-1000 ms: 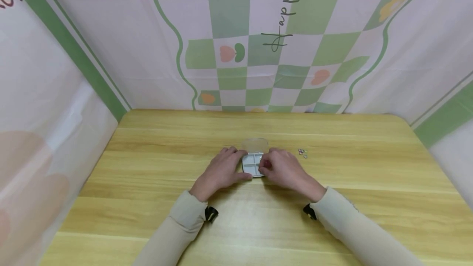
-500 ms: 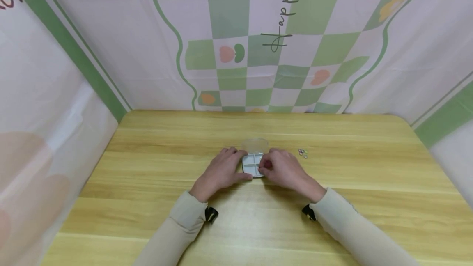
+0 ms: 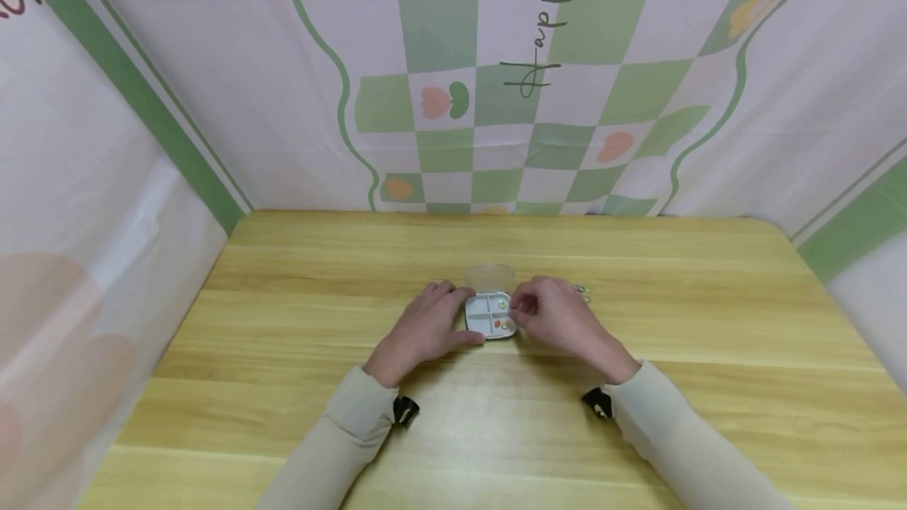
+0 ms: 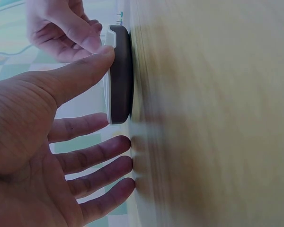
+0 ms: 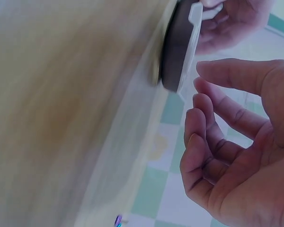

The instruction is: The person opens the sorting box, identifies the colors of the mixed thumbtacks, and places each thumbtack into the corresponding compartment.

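Note:
A small case (image 3: 480, 327) with a white, four-compartment inside and a dark outside (image 4: 122, 80) lies on the table, its clear lid (image 3: 489, 277) tipped back. My left hand (image 3: 425, 327) steadies it, thumb on the near edge and index finger at the far corner. A yellowish-green ring-like piece (image 3: 501, 304) sits in the far right compartment. Orange (image 3: 497, 323) and whitish small pieces share the near right one. Just beyond the case's right edge hovers my right hand (image 3: 560, 319), fingers loosely bent, with a gap between thumb and index finger and nothing visible between them.
Several tiny ring-like pieces (image 3: 583, 291) lie on the wooden table (image 3: 319, 290), right of the right hand and partly hidden by it. A printed cloth (image 3: 442, 30) hangs behind the table. Both wrists carry black straps.
My right hand has drawn back to the right from over the case, uncovering small pieces in the right compartments. It now partly covers the loose pieces. The left hand stays put.

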Demonstrator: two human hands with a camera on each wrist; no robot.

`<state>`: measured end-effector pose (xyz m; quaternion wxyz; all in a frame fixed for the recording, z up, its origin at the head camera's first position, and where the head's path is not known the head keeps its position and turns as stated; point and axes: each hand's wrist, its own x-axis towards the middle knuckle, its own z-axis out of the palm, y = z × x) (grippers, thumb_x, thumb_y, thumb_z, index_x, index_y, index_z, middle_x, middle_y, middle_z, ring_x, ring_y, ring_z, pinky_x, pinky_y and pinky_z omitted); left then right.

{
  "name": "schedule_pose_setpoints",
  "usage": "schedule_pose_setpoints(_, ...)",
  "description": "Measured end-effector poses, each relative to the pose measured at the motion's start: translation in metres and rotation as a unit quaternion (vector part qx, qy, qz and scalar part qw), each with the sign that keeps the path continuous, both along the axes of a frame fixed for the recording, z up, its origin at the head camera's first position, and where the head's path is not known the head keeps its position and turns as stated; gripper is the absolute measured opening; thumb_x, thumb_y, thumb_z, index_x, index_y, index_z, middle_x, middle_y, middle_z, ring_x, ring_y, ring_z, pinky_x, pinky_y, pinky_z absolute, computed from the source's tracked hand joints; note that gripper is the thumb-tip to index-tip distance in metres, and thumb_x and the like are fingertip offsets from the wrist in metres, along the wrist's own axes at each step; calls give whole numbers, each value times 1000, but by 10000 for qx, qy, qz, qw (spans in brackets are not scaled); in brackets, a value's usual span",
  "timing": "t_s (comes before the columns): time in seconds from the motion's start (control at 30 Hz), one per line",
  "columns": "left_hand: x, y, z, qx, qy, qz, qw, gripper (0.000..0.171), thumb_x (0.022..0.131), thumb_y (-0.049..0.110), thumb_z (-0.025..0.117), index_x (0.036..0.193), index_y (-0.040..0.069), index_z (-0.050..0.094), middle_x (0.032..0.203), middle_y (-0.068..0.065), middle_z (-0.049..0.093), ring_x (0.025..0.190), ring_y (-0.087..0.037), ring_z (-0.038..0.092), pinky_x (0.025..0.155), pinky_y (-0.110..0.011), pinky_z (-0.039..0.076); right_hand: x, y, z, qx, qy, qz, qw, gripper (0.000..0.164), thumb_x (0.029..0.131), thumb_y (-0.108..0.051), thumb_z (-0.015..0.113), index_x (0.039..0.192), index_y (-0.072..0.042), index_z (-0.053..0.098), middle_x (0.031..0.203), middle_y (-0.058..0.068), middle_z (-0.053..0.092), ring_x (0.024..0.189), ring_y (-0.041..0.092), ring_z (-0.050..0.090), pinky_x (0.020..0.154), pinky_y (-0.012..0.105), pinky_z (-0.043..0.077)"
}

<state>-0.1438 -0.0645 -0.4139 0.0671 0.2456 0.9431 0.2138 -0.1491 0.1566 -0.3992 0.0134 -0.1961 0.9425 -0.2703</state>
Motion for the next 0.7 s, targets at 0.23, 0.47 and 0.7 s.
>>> schedule_pose_setpoints(0.23, 0, 0, 0, -12, -29, 33, 10000, 71, 76, 52, 67, 132, 14, 48, 117, -4, 51, 103, -19, 46, 83, -32, 39, -3, 12, -3, -34, -45, -155, 9999, 4, 79, -21, 68, 82, -19, 66, 75, -9, 56, 69, 10, 52, 63, 29, 43)
schedule_pose_setpoints(0.47, -1, 0, -1, -19, -57, 43, 10000, 72, 75, 52, 67, 133, 14, 47, 119, -5, 51, 106, -20, 46, 87, -35, 39, -6, 24, -2, -118, -113, -291, 9994, 5, 80, -22, 68, 83, -18, 66, 75, -8, 58, 69, 10, 53, 64, 30, 43)
schedule_pose_setpoints(0.7, 0, 0, 0, -39, -24, 31, 10000, 72, 76, 52, 67, 133, 13, 47, 120, -6, 52, 105, -21, 46, 87, -35, 39, -10, 40, 4, -113, -202, -571, 9981, 9, 82, -25, 65, 84, -16, 66, 76, -5, 58, 70, 13, 54, 65, 32, 43)
